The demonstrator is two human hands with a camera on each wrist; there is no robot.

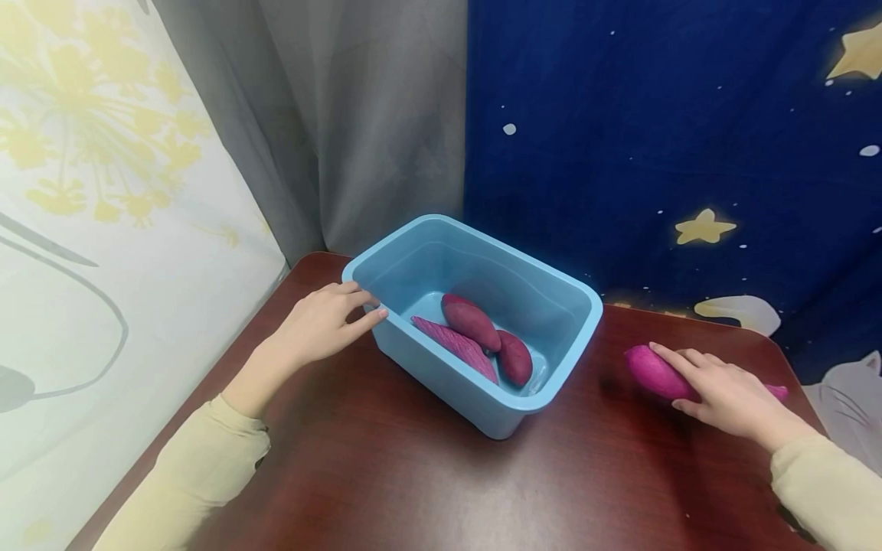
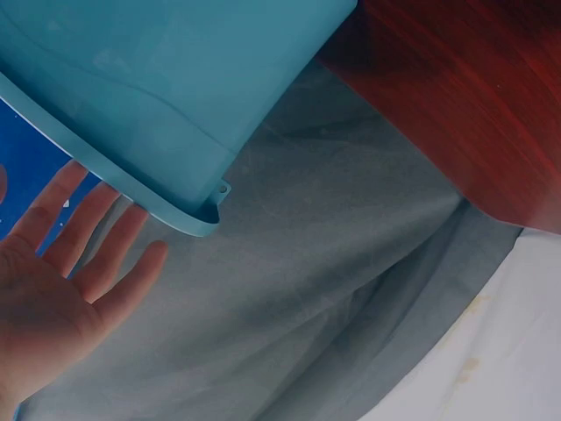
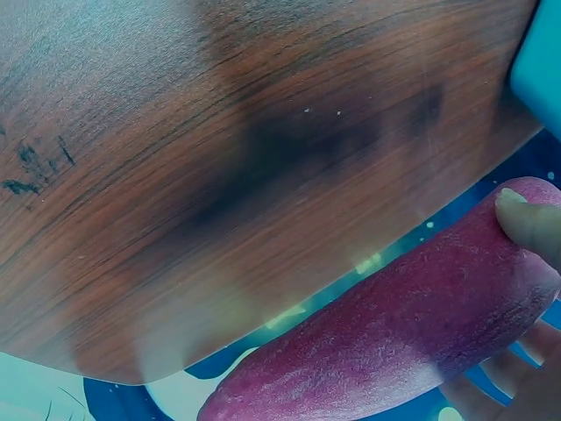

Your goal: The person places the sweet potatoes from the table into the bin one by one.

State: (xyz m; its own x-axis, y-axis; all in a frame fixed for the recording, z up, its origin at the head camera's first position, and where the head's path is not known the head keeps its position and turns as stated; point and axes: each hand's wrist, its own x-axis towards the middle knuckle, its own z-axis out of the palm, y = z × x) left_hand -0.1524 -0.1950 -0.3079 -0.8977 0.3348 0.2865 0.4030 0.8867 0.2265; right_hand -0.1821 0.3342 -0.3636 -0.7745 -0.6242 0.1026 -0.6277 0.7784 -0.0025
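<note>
A light blue plastic bin [image 1: 441, 379] stands on the table. My left hand [image 1: 318, 321] is at its left rim, fingers fairly straight; in the left wrist view the fingertips [image 2: 112, 191] meet the rim's edge. On the right, my right hand [image 1: 726, 392] grips a magenta-skinned sweet potato [image 1: 653, 372] from above, and its tapered end sticks out past the wrist side. The thumb [image 3: 530, 219] presses one side of it in the right wrist view. Inside the bin lie several more: dark red sweet potatoes [image 1: 515, 358] and a ridged purple one [image 1: 458, 348].
The reddish-brown wooden table [image 1: 386, 474] has rounded back corners. Behind it hang a grey curtain [image 1: 393, 122] and a dark blue cloth with stars [image 1: 592, 153]. A white cloth with yellow flowers [image 1: 138, 252] borders the left side.
</note>
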